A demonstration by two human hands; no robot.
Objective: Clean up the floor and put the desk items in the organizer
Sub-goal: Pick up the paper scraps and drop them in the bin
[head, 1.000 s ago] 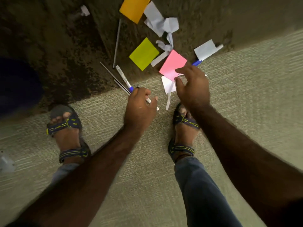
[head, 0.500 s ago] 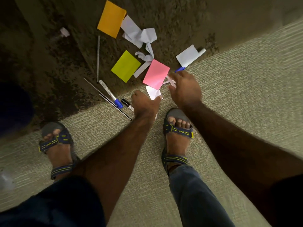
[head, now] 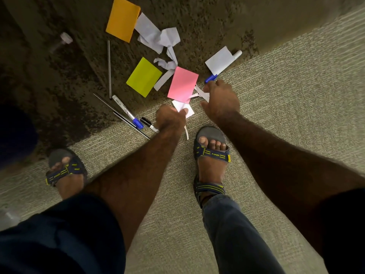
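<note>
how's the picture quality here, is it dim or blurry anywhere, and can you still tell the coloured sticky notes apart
Head view: dim, the dark carpet nearly swallowing detail; wide-angle bending at the edges; left hand slightly motion-blurred; the orange note, yellow note and pink note remain clearly distinct.

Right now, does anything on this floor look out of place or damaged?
Yes. Crumpled, torn white paper, coloured notes like the pink one and pens such as the blue-capped pen lie scattered on the carpet.
</note>
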